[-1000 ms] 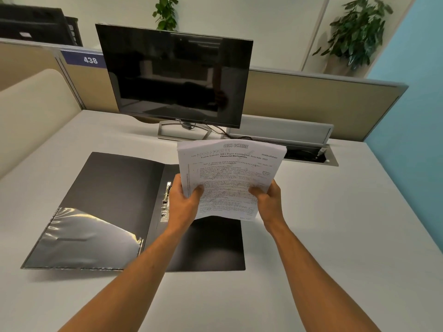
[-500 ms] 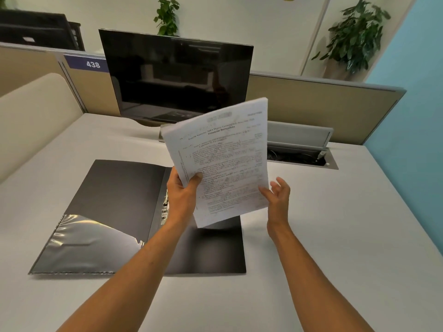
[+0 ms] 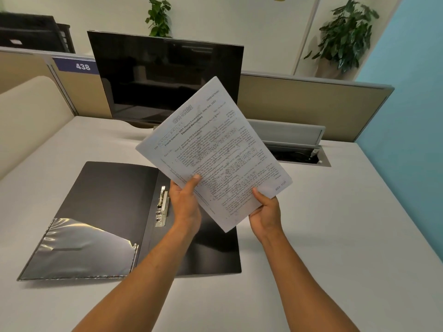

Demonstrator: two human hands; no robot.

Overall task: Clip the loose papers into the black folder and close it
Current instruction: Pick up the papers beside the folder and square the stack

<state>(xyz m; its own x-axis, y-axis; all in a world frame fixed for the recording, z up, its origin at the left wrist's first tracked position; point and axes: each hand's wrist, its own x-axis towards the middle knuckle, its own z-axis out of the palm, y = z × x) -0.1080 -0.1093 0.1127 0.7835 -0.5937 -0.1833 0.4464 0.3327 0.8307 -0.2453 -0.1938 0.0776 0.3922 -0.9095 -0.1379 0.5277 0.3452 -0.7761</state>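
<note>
A stack of printed white papers [image 3: 215,149] is held up above the desk, turned so its top points up and to the left. My left hand [image 3: 185,206] grips its left long edge, thumb on the front. My right hand [image 3: 265,213] holds the lower edge, thumb on the printed side. Below them the black folder [image 3: 107,202] lies open flat on the desk. Its metal clip [image 3: 161,207] runs along the spine, just left of my left hand. A clear plastic pocket [image 3: 81,252] covers the lower part of the folder's left cover.
A dark monitor [image 3: 165,80] stands at the back of the grey desk [image 3: 335,236]. An open cable hatch [image 3: 297,152] sits in the desk behind the papers to the right. Beige partitions border the desk at the back and left, a blue wall at the right.
The papers have rotated from upright to tilted. My right hand let go of the stack for a moment and now holds its lower edge again.
</note>
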